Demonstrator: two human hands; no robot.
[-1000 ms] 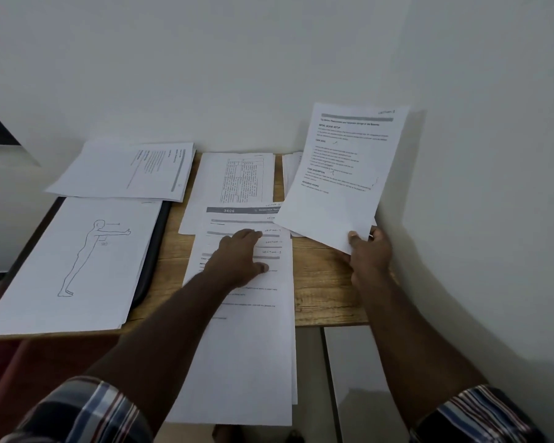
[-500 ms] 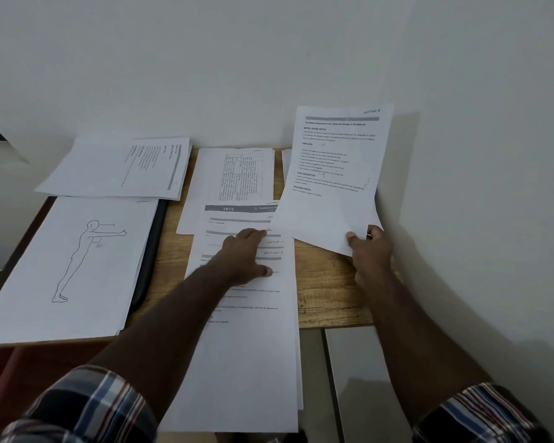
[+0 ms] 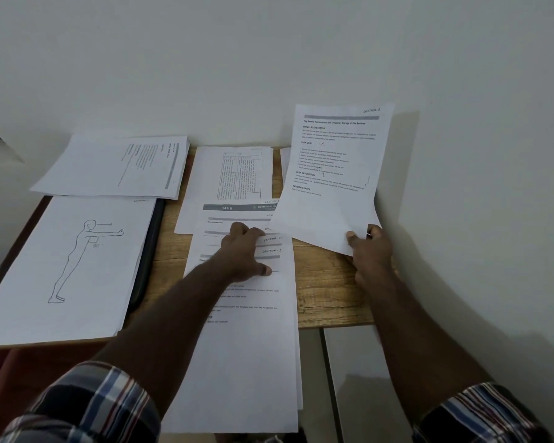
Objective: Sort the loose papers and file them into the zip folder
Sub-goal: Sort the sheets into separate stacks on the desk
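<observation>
- The dark zip folder [image 3: 149, 251] lies flat at the left of the surface [image 3: 327, 282], and only its right edge shows. A drawing sheet [image 3: 71, 266] with an outlined standing figure covers it – you cannot tell whether anything is filed inside.
- Your right hand [image 3: 370, 251] has its grip pinched on the near corner of a printed page [image 3: 333, 177], held tilted up against the right wall [image 3: 477, 155].
- Your left hand [image 3: 245, 251] rests on the centre stack [image 3: 243, 330], which overhangs the near edge; its fingers bend over the top sheets, pinching none that you can see.
- Since a second ago the lifted page has stood more upright and drawn slightly left; your left hand has stayed put.
- Far left a sideways stack [image 3: 115, 167] – beside it a table sheet [image 3: 234, 177] by the far wall.
</observation>
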